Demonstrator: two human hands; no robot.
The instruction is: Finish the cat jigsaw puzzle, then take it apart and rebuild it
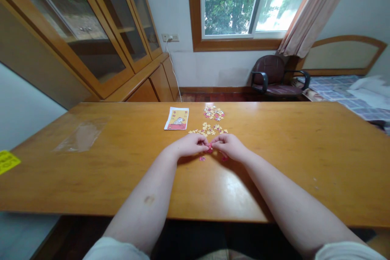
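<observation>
My left hand (195, 145) and my right hand (228, 145) meet over the middle of the table, fingertips pinched together. Between them is a small red jigsaw piece (210, 146), gripped from both sides; whether it is one piece or two joined is too small to tell. Just below lie a pinkish-red loose piece (202, 158) and another red piece (224, 158) by my right fingers. Beyond my hands spreads a group of yellow jigsaw pieces (208, 129). Farther back sits a mixed pile of pieces (213, 112), red, yellow and white.
A picture card (176, 119) with a yellow and red cartoon lies left of the pieces. On the table's left is a clear plastic bag (82, 135). The wooden table (128, 183) has its front edge near my body. A chair (271, 75) stands behind it.
</observation>
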